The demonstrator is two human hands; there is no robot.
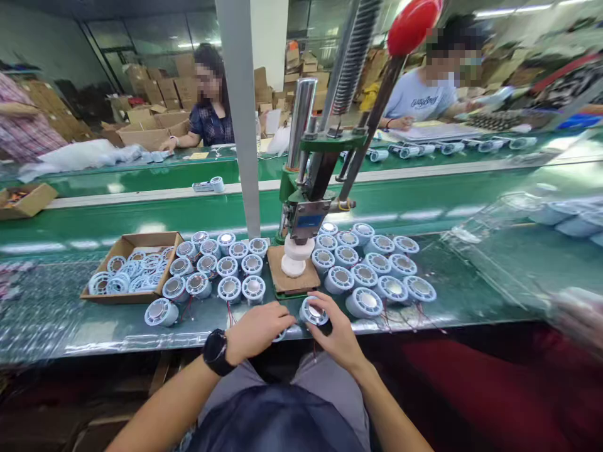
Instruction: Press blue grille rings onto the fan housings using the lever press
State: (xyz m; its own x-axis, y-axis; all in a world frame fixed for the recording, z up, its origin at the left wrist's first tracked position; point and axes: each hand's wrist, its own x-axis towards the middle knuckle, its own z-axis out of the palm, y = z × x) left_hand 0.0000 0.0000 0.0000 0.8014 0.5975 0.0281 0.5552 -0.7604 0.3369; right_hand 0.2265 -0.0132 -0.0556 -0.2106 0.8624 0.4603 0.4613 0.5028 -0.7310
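My right hand (332, 326) is closed around a light-blue round motor housing (315, 311) with a silver disc on top, near the table's front edge. Beside it, my left hand (259, 329) wears a black watch at the wrist. Its fingers are bent together over a light-blue ring (279, 337), mostly hidden beneath them. Just beyond both hands stands a green hand press (308, 216) with a red knob (414, 25). Its white round pusher (299, 248) hangs above a white round seat (293, 266) on a brown board (306, 279).
Several similar housings stand in groups left (227, 267) and right (364, 274) of the press, some with red wires. A cardboard box (162, 292) of light-blue rings is at left. A grey post (240, 119) rises behind. Co-workers sit across the green conveyor (198, 216).
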